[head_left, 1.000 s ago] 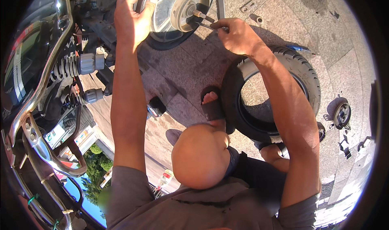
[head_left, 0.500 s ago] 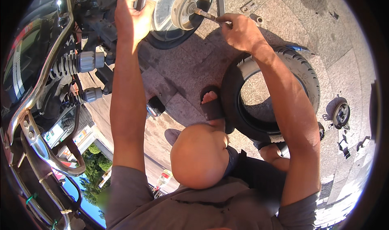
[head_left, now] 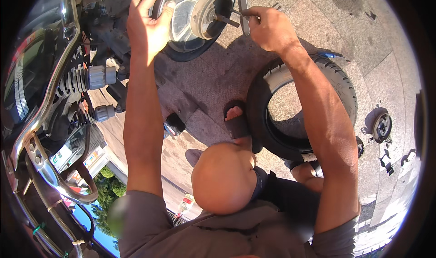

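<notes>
A wheel point(head_left: 184, 19) with pale metal spokes and a dark rim stands tilted at the top of the view. My left hand point(head_left: 150, 28) is closed around its left edge, thumb on the near side. From the wheel's round hub drum point(head_left: 206, 19) a metal axle point(head_left: 227, 20) sticks out to the right. My right hand point(head_left: 271, 30) is closed on a thin metal rod point(head_left: 237, 13), whose far end reaches the opening of the drum, above the axle. Most of the rod is hidden in my fingers. A loose black tyre point(head_left: 259, 105) lies beneath my right forearm.
On the left stands a vehicle with a chrome tube frame point(head_left: 54, 85) and shock absorbers point(head_left: 86, 78). A flat metal bar point(head_left: 243, 8) lies beyond the rod. A round hub part point(head_left: 382, 125) and black scraps point(head_left: 387, 162) lie at right, a blue-handled tool point(head_left: 329, 55) above the tyre.
My right hand has moved slightly up, and the rod now sits above the axle at the drum opening. The wheel has shifted slightly left and turned a little in my left hand.
</notes>
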`<act>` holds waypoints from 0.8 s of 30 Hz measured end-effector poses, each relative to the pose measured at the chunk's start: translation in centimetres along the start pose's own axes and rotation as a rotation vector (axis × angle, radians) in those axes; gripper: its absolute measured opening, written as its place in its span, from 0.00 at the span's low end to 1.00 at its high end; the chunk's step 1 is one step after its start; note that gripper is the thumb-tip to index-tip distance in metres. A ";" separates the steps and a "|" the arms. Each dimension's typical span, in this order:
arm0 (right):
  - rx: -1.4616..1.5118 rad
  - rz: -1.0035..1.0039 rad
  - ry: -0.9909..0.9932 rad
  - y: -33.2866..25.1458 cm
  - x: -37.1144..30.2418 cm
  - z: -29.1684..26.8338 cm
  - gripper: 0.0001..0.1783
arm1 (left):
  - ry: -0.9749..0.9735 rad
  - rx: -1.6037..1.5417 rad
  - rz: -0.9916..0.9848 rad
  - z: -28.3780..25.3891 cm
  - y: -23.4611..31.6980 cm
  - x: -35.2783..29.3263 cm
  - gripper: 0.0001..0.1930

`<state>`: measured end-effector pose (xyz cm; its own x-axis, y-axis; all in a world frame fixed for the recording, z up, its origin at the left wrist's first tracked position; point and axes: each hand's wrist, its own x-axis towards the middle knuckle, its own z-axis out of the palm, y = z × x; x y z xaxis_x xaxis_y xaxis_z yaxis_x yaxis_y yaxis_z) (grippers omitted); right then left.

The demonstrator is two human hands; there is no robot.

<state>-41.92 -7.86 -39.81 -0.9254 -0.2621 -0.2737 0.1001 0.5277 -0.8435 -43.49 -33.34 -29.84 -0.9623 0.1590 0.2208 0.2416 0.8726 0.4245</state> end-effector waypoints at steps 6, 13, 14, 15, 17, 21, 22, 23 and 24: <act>-0.098 -0.037 -0.014 -0.2 0.0 0.2 0.16 | 0.002 -0.023 0.015 0.4 -0.7 0.0 0.19; -0.100 -0.027 0.041 0.1 -0.3 1.0 0.15 | -0.009 0.106 -0.042 0.2 2.3 0.6 0.18; -0.099 -0.051 0.046 0.1 0.1 0.6 0.15 | -0.022 0.137 -0.097 0.1 3.1 0.6 0.17; -0.099 -0.074 0.051 0.0 0.3 0.1 0.15 | -0.006 0.107 -0.065 0.2 2.8 0.4 0.18; -0.086 -0.061 0.099 -0.5 -0.1 -0.1 0.16 | 0.037 0.050 0.001 0.4 2.3 0.5 0.18; -0.123 -0.034 0.069 0.0 -0.4 1.0 0.15 | -0.007 0.086 -0.059 0.0 2.8 0.8 0.18; -0.120 -0.050 0.082 -0.4 -0.1 0.7 0.15 | -0.005 0.089 -0.037 0.0 2.5 0.7 0.19; -0.117 -0.067 0.096 -0.7 0.1 0.2 0.15 | -0.004 0.092 -0.015 0.1 2.2 0.6 0.19; -0.070 -0.111 0.152 -1.1 -0.2 -0.3 0.16 | 0.009 0.022 -0.045 0.1 1.8 0.5 0.19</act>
<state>-41.99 -8.13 -38.73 -0.9744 -0.1998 -0.1030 -0.0269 0.5587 -0.8289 -43.50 -31.62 -29.05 -0.9709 0.1150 0.2102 0.1951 0.8886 0.4150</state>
